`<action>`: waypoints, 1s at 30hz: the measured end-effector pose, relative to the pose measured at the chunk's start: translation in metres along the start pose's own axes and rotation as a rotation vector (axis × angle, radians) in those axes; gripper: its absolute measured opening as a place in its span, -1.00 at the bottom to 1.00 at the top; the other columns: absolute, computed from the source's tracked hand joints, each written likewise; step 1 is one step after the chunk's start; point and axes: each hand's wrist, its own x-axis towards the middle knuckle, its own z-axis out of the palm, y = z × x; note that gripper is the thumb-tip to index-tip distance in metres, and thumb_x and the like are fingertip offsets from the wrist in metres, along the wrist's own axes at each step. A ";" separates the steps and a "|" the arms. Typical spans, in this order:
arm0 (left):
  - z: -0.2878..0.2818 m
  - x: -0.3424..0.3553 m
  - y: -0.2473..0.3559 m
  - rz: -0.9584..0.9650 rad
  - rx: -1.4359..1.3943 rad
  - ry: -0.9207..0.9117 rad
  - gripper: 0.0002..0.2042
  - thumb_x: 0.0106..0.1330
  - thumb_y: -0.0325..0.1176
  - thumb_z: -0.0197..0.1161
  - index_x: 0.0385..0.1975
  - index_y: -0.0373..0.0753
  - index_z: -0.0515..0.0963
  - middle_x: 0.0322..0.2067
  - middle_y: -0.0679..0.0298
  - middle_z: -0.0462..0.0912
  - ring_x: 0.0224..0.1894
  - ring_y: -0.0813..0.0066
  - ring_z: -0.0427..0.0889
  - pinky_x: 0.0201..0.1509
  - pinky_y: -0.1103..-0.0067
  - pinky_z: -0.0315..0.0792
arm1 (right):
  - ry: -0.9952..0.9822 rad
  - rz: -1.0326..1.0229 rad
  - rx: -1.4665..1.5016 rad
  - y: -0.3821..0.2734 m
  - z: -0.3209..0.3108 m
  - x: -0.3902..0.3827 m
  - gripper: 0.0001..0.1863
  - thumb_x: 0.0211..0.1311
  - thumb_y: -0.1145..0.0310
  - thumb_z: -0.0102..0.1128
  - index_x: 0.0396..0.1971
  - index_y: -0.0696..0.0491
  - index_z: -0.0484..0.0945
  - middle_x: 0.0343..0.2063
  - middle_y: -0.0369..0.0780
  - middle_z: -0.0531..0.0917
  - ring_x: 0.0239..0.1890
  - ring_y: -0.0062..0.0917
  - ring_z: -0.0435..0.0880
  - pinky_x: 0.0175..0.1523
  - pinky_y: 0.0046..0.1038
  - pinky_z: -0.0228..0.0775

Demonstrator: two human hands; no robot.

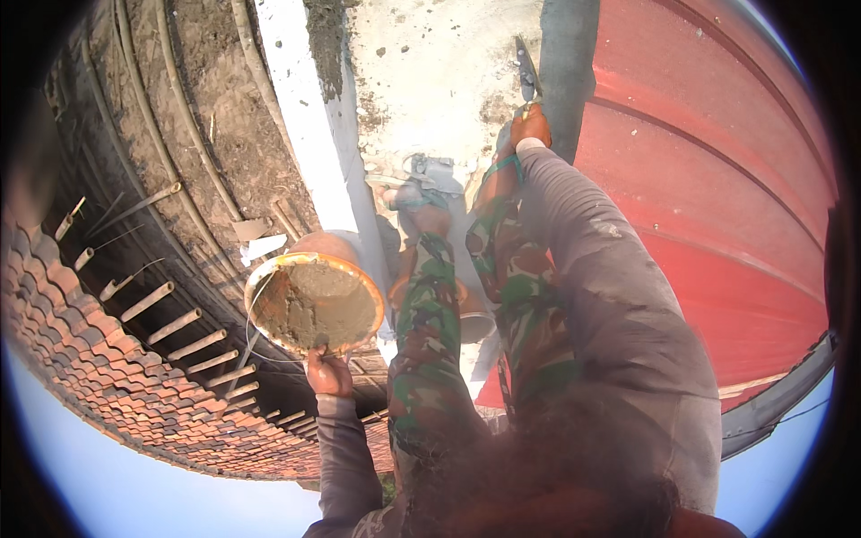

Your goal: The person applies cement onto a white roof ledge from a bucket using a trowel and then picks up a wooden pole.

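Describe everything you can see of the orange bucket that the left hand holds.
The orange bucket is round and looks like plastic, its rim smeared with grey. It is nearly full of wet grey mortar. A thin wire handle hangs loose at its left side. The left hand grips its near rim from below and holds it in the air, tilted toward the camera. Behind it lie a white wall edge and bare ground; tiled roofing shows to the left.
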 end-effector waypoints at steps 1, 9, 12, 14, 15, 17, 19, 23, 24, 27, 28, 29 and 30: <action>0.002 -0.001 0.000 -0.017 -0.011 0.004 -0.67 0.29 -0.37 0.14 0.05 -0.24 0.49 0.11 0.19 0.56 0.22 0.16 0.51 0.29 0.03 0.36 | -0.027 -0.097 -0.067 0.007 0.011 -0.017 -0.62 0.29 0.30 0.29 0.06 0.06 0.48 -0.07 0.02 0.71 0.03 -0.06 0.70 0.12 -0.14 0.52; 0.000 0.000 -0.002 -0.029 -0.067 -0.117 -0.61 0.30 -0.36 0.10 0.12 -0.27 0.45 0.13 0.18 0.55 0.20 0.15 0.54 0.23 0.10 0.49 | -0.321 -0.166 -0.258 -0.012 0.007 -0.120 -0.66 0.29 0.35 0.22 0.08 -0.05 0.55 0.16 -0.06 0.60 0.25 -0.13 0.56 0.31 -0.17 0.35; -0.001 -0.002 0.002 -0.072 -0.082 -0.089 -0.64 0.30 -0.36 0.11 0.09 -0.27 0.46 0.12 0.14 0.55 0.14 0.12 0.58 0.11 0.13 0.62 | -0.239 -0.110 -0.298 -0.009 0.000 -0.111 -0.63 0.30 0.30 0.25 0.10 -0.02 0.54 0.15 -0.07 0.61 0.26 -0.11 0.55 0.33 -0.17 0.36; -0.008 0.007 0.003 -0.058 -0.113 -0.196 -0.67 0.29 -0.37 0.13 0.04 -0.27 0.48 0.12 0.13 0.55 0.09 0.12 0.61 0.06 0.14 0.66 | -0.016 -0.370 -0.450 -0.017 -0.030 -0.136 -0.60 0.30 0.26 0.26 0.12 -0.01 0.54 0.13 -0.05 0.62 0.26 -0.11 0.56 0.34 -0.17 0.37; -0.013 0.015 0.000 -0.112 -0.184 -0.178 -0.61 0.33 -0.42 0.01 0.16 -0.33 0.41 0.15 0.06 0.55 0.18 -0.01 0.59 0.25 -0.05 0.53 | -0.101 -0.355 -0.376 -0.028 -0.060 -0.144 -0.58 0.31 0.23 0.26 0.14 -0.02 0.53 0.13 -0.03 0.63 0.25 -0.11 0.57 0.33 -0.17 0.38; -0.014 0.024 0.002 -0.132 -0.239 -0.207 -0.68 0.32 -0.43 0.01 0.05 -0.32 0.44 0.15 0.06 0.56 0.16 -0.02 0.60 0.26 -0.06 0.53 | -0.215 -0.261 -0.205 -0.040 -0.126 -0.169 -0.53 0.31 0.17 0.28 0.18 -0.02 0.52 0.09 0.00 0.65 0.22 -0.11 0.61 0.30 -0.15 0.41; -0.023 0.028 0.007 -0.142 -0.272 -0.207 -0.82 0.27 -0.42 0.03 -0.17 -0.27 0.45 0.09 0.09 0.58 0.16 -0.03 0.59 0.27 -0.09 0.51 | -0.215 -0.163 -0.130 -0.047 -0.197 -0.209 -0.49 0.29 0.16 0.29 0.20 0.00 0.51 0.04 0.03 0.67 0.17 -0.09 0.63 0.25 -0.14 0.45; -0.032 -0.015 0.026 -0.179 -0.316 -0.119 -0.72 0.18 -0.39 0.10 -0.11 -0.30 0.49 0.04 0.08 0.62 0.14 -0.06 0.59 0.25 -0.09 0.50 | -0.072 -0.239 -0.092 -0.007 -0.324 -0.234 -0.55 0.22 0.22 0.29 0.08 0.06 0.53 -0.05 0.02 0.70 0.07 -0.05 0.68 0.16 -0.15 0.50; -0.028 -0.037 0.043 -0.183 -0.349 -0.125 -0.71 0.17 -0.39 0.09 -0.10 -0.31 0.49 0.03 0.07 0.63 0.12 -0.07 0.60 0.25 -0.09 0.50 | -0.061 -0.225 -0.094 0.005 -0.356 -0.239 -0.58 0.21 0.24 0.29 0.04 0.07 0.54 -0.09 0.01 0.71 0.03 -0.06 0.69 0.14 -0.17 0.51; -0.046 -0.083 0.059 -0.222 -0.475 -0.179 -0.69 0.15 -0.43 0.06 -0.10 -0.34 0.51 -0.02 0.00 0.65 0.06 -0.11 0.64 0.23 -0.09 0.51 | 0.020 -0.214 -0.004 0.031 -0.431 -0.257 -0.65 0.20 0.27 0.30 -0.06 0.09 0.55 -0.20 -0.03 0.72 -0.08 -0.14 0.72 0.08 -0.20 0.54; -0.052 -0.086 0.057 -0.236 -0.486 -0.154 -0.69 0.14 -0.43 0.05 -0.11 -0.35 0.51 -0.03 0.00 0.65 0.04 -0.12 0.64 0.24 -0.08 0.51 | 0.046 -0.196 0.022 0.044 -0.447 -0.254 -0.66 0.20 0.27 0.29 -0.07 0.10 0.55 -0.24 -0.05 0.72 -0.13 -0.16 0.74 0.04 -0.19 0.55; -0.053 -0.089 0.059 -0.247 -0.494 -0.132 -0.69 0.14 -0.44 0.04 -0.12 -0.35 0.51 -0.05 0.00 0.65 0.03 -0.12 0.64 0.24 -0.08 0.51 | 0.072 -0.177 0.054 0.050 -0.456 -0.250 -0.67 0.21 0.27 0.28 -0.08 0.10 0.55 -0.27 -0.07 0.73 -0.18 -0.19 0.75 0.00 -0.17 0.57; -0.064 -0.097 0.058 -0.251 -0.509 -0.092 -0.70 0.14 -0.44 0.03 -0.13 -0.35 0.51 -0.06 0.00 0.65 0.02 -0.13 0.65 0.25 -0.07 0.51 | 0.030 -0.102 0.103 0.049 -0.464 -0.250 -0.67 0.22 0.26 0.27 -0.10 0.12 0.55 -0.30 -0.08 0.72 -0.24 -0.19 0.75 -0.07 -0.14 0.57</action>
